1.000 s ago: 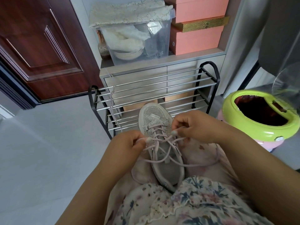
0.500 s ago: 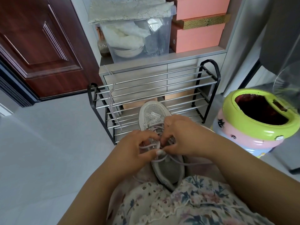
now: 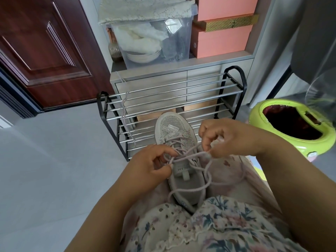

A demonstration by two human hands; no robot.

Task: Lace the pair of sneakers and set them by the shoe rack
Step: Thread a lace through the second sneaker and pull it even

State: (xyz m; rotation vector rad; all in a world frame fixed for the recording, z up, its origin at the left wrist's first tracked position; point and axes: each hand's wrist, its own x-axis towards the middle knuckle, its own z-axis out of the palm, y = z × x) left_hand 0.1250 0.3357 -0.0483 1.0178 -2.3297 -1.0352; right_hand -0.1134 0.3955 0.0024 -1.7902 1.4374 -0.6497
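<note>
The sneaker (image 3: pixel 179 157) lies on my lap, toe pointing away from me toward the shoe rack (image 3: pixel 171 99), its heel tucked against the floral fabric (image 3: pixel 209 224) of my clothing. My left hand (image 3: pixel 145 171) sits at the sneaker's left side, level with the tongue, thumb and forefinger pinching one strand of the pale lilac lace (image 3: pixel 189 153) just where it leaves the eyelets; the other fingers curl in loosely above the crossings. My right hand (image 3: pixel 229 139) is raised a little higher and off to the sneaker's right, its fingers curled, pinching the other strand, which runs taut from my fingertips back across to the left hand. Below my right hand the slack lace falls in loops over the sneaker's opening and across my lap.

Beyond both hands stands the shoe rack, black-framed with silver bars, and a second lace (image 3: pixel 125 113) hangs down over its bars, up and to the left of my left hand. Behind the rack is a grey drawer unit (image 3: pixel 200 70) bearing a clear storage bin (image 3: pixel 154 39) and pink boxes (image 3: pixel 221 31). Off past my right hand sits a lime-green bin (image 3: pixel 294 144) with a dark opening. A dark red door (image 3: pixel 45 51) stands far to the left.
</note>
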